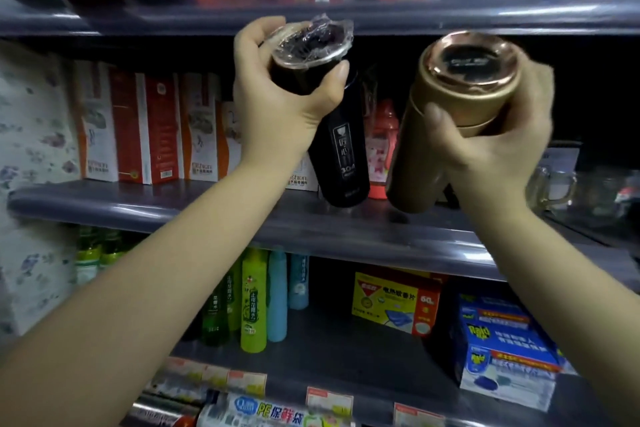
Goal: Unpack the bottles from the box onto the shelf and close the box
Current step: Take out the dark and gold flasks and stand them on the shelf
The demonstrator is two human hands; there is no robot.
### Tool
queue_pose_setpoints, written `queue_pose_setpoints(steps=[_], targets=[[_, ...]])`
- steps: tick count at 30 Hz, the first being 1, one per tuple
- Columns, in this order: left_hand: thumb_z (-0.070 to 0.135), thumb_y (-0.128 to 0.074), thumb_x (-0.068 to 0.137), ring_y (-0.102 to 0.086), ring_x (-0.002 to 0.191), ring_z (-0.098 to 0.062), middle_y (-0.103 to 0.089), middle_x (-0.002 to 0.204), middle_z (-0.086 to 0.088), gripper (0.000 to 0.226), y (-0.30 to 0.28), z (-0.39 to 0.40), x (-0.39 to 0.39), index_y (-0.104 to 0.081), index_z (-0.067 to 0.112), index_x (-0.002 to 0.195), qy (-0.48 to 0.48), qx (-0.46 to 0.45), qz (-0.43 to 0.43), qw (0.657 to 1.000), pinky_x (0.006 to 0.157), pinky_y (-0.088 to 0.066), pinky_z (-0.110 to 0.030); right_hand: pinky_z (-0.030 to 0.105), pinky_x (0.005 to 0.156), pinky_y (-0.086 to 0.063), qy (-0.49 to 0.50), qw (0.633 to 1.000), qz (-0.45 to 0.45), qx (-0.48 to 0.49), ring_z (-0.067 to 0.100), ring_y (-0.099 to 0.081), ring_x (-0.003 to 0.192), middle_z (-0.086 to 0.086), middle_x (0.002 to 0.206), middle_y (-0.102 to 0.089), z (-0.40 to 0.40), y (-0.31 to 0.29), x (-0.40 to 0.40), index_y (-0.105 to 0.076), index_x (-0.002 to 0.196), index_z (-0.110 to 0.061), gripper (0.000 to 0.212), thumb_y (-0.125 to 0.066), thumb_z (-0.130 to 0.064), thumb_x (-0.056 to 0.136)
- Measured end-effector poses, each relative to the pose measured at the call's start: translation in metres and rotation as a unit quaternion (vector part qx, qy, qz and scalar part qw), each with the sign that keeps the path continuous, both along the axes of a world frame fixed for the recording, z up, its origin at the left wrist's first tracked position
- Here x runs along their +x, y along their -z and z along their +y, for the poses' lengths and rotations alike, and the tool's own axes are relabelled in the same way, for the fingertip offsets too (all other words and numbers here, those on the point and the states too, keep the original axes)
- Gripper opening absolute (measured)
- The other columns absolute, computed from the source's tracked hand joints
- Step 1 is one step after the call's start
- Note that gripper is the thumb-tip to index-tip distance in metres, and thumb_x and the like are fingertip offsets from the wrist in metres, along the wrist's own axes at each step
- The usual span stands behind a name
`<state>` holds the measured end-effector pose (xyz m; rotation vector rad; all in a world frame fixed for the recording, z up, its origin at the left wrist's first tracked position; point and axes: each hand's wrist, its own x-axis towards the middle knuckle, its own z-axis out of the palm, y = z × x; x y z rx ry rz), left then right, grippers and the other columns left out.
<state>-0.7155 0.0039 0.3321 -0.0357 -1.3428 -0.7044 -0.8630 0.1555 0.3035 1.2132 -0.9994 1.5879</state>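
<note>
Gripping the black bottle (341, 149) around its plastic-wrapped top end, the left hand (277, 94) is wrapping thumb and fingers about the cap, which is tilting toward the camera while the base is sitting just above the front of the middle shelf (173, 204). At three o'clock from it, the gold bottle (446, 121) is leaning the same way — its copper-coloured cap end facing the viewer — and the right hand (495, 139) is clamping it near the top, thumb across the front and fingers curling round the far side. Both bottles are standing close together but apart, their bases low at the shelf edge; whether they are touching the shelf board I cannot tell. Between them, further back, a pink bottle (381, 149) is standing upright. At nine o'clock from the black bottle, orange-and-white boxes (138, 128) are lining the same shelf. At six o'clock, on the shelf below, green spray bottles (254, 302) are standing beside a yellow box (394, 302) — and blue boxes (505, 340) are sitting at four o'clock.
</note>
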Motion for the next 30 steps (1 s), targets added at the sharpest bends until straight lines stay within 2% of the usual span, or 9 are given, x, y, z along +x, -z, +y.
queue_pose_setpoints(steps=[1,5,8,14,17,19,22,25,30], targets=[[0.025,-0.077,0.069,-0.062,0.102,-0.007,-0.061,0.107,0.005,0.066,0.0,-0.003,-0.003,-0.042,-0.001,0.12,-0.008,-0.011,-0.004,1.0,0.091,-0.046,-0.019,0.02,0.094,-0.038,-0.008,1.0,0.017,0.015,0.018,-0.05,0.105,-0.004,0.105,-0.048,-0.01,-0.005,0.014,-0.055,0.117,-0.005,0.059,-0.071,-0.045,0.077],[0.037,-0.076,0.064,-0.061,0.104,-0.006,-0.061,0.106,0.009,0.071,0.003,-0.01,-0.016,-0.044,0.006,0.12,0.005,0.0,-0.028,1.0,0.086,-0.043,-0.01,0.014,0.091,-0.039,-0.005,0.995,-0.087,0.05,0.002,-0.05,0.101,0.004,0.106,-0.049,-0.024,-0.002,0.004,-0.058,0.117,-0.007,0.057,-0.072,-0.042,0.074],[0.044,-0.077,0.062,-0.059,0.105,-0.009,-0.061,0.109,0.007,0.07,0.0,-0.019,-0.022,-0.046,0.013,0.118,-0.006,0.035,-0.07,0.997,0.082,-0.043,-0.007,0.017,0.086,-0.044,-0.015,0.987,-0.142,0.069,0.005,-0.054,0.094,0.0,0.102,-0.051,-0.028,-0.013,0.008,-0.06,0.111,-0.019,0.052,-0.07,-0.049,0.07],[0.055,-0.08,0.053,-0.058,0.111,-0.014,-0.057,0.122,0.0,0.074,-0.018,-0.046,-0.039,-0.049,0.022,0.111,0.027,0.123,-0.143,0.982,0.096,-0.051,-0.035,0.036,0.085,-0.054,-0.009,0.97,-0.206,0.13,0.021,-0.064,0.094,0.011,0.103,-0.066,-0.046,-0.034,-0.012,-0.067,0.1,-0.015,0.058,-0.07,-0.06,0.064],[0.053,-0.082,0.056,-0.061,0.107,-0.014,-0.059,0.119,0.001,0.072,-0.022,-0.055,-0.046,-0.05,0.023,0.112,0.067,0.134,-0.173,0.974,0.092,-0.054,-0.036,0.042,0.083,-0.056,-0.025,0.962,-0.232,0.145,0.022,-0.067,0.092,0.009,0.098,-0.069,-0.055,-0.038,-0.024,-0.067,0.093,-0.018,0.056,-0.071,-0.064,0.061],[0.049,-0.082,0.062,-0.061,0.108,-0.014,-0.061,0.119,0.001,0.068,-0.024,-0.059,-0.052,-0.051,0.021,0.116,0.085,0.133,-0.192,0.969,0.093,-0.053,-0.035,0.041,0.081,-0.058,-0.053,0.952,-0.255,0.163,0.019,-0.069,0.087,0.004,0.092,-0.071,-0.06,-0.041,-0.028,-0.067,0.091,-0.019,0.048,-0.072,-0.058,0.063],[0.056,-0.078,0.058,-0.062,0.109,-0.014,-0.065,0.117,0.003,0.071,-0.023,-0.058,-0.065,-0.056,0.021,0.116,0.099,0.128,-0.22,0.962,0.096,-0.051,-0.034,0.037,0.08,-0.059,-0.084,0.931,-0.296,0.195,0.013,-0.07,0.083,-0.002,0.089,-0.071,-0.068,-0.043,-0.038,-0.067,0.092,-0.02,0.043,-0.074,-0.054,0.067],[0.046,-0.077,0.07,-0.065,0.103,-0.012,-0.069,0.111,0.003,0.049,-0.021,-0.053,-0.081,-0.062,0.021,0.109,0.109,0.106,-0.234,0.96,0.097,-0.052,-0.035,0.03,0.077,-0.058,-0.097,0.92,-0.314,0.212,0.009,-0.068,0.079,-0.006,0.085,-0.07,-0.075,-0.045,-0.047,-0.066,0.089,-0.02,0.038,-0.075,-0.051,0.07],[0.044,-0.074,0.076,-0.066,0.099,-0.007,-0.07,0.105,0.006,0.038,-0.013,-0.051,-0.089,-0.062,0.022,0.104,0.102,0.077,-0.205,0.97,0.092,-0.053,-0.028,0.032,0.078,-0.058,-0.095,0.926,-0.291,0.221,0.01,-0.07,0.086,-0.003,0.092,-0.073,-0.071,-0.038,-0.05,-0.068,0.099,-0.019,0.055,-0.07,-0.062,0.065]])
